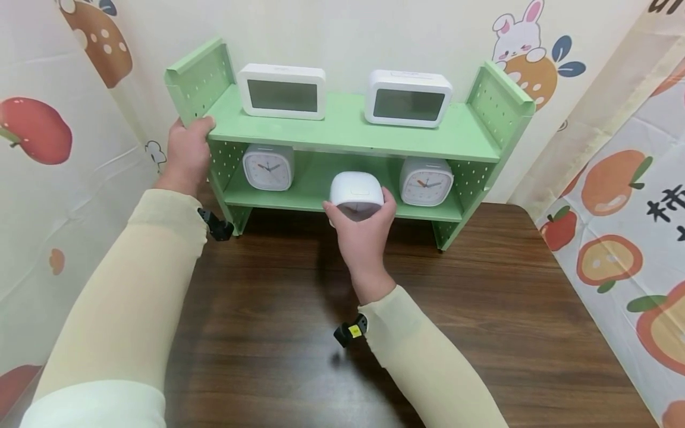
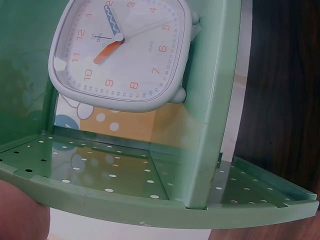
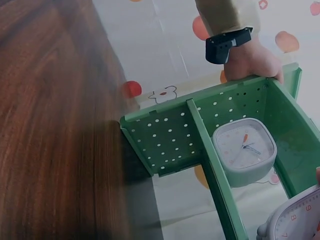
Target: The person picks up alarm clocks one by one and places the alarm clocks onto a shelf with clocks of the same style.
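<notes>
My left hand point(image 1: 187, 154) grips the left end of a green two-tier shelf point(image 1: 353, 134), thumb on the upper board. In front of the lower tier, my right hand point(image 1: 366, 244) holds a white alarm clock point(image 1: 355, 183) between thumb and fingers. That clock's dial point(image 3: 300, 220) shows partly in the right wrist view. Two similar alarm clocks stand on the lower tier, a left one point(image 1: 269, 167) and a right one point(image 1: 426, 182). The left one's dial point(image 2: 135, 55) fills much of the left wrist view. The held clock is between them; whether it touches the board I cannot tell.
Two white digital clocks, one left point(image 1: 282, 92) and one right point(image 1: 409, 99), stand on the upper board. Perforated green end panels point(image 1: 500, 107) rise at both sides. The shelf stands at the back of a dark wooden table point(image 1: 278, 333), against a fruit-patterned cloth point(image 1: 342, 35).
</notes>
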Available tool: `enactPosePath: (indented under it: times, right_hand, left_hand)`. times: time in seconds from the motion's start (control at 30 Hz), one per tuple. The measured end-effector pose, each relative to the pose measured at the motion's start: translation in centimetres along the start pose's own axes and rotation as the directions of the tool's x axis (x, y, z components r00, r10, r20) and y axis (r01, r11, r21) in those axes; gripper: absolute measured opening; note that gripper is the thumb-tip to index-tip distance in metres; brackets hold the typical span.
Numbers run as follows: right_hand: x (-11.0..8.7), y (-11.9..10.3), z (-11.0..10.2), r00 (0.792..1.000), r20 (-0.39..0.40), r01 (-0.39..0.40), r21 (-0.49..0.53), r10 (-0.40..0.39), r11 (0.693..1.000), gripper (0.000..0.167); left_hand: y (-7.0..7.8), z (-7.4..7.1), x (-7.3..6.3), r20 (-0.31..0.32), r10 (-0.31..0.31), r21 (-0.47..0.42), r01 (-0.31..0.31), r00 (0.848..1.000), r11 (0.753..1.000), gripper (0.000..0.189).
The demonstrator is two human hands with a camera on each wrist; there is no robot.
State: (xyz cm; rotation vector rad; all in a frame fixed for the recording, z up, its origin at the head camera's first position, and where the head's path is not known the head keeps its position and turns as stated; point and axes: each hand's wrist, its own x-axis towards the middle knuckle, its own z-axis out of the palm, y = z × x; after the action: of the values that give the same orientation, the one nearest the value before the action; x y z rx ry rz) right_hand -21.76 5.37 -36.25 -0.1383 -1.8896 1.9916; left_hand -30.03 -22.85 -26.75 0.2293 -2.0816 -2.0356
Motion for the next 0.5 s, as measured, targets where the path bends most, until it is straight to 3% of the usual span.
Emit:
enactPosePath:
  times: [0.3,0.5]
  right_hand:
    - [1.3,-0.1,1.6,1.0,0.014,-0.01,-0.03,0.011,1.0,0.111]
    - [2.7,-0.8,2.5,0.999,-0.029,-0.042,-0.092,0.04,0.995,0.111]
  left_hand:
    - [0.1,-0.1,-0.2,-0.004,-0.02,0.008,0.02,1.0,1.0,0.046]
    - [0.1,-0.2,-0.2,0.003,-0.022,0.039,0.022,1.0,0.999,0.047]
